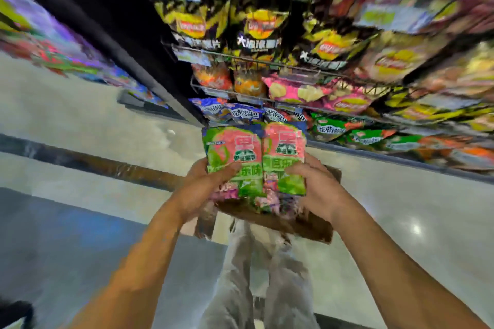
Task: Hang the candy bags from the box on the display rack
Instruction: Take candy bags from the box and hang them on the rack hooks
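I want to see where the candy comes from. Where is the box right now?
In the head view the cardboard box is in the middle, right under the candy bags that the left hand and right hand hold up.

Both bare forearms reach forward, drawing together toward the middle. The left hand [203, 187] grips the lower part of the left candy bag [231, 149], thumb across its front. The right hand [314, 184] holds the right candy bag [284, 147] likewise (fingers mostly hidden behind).
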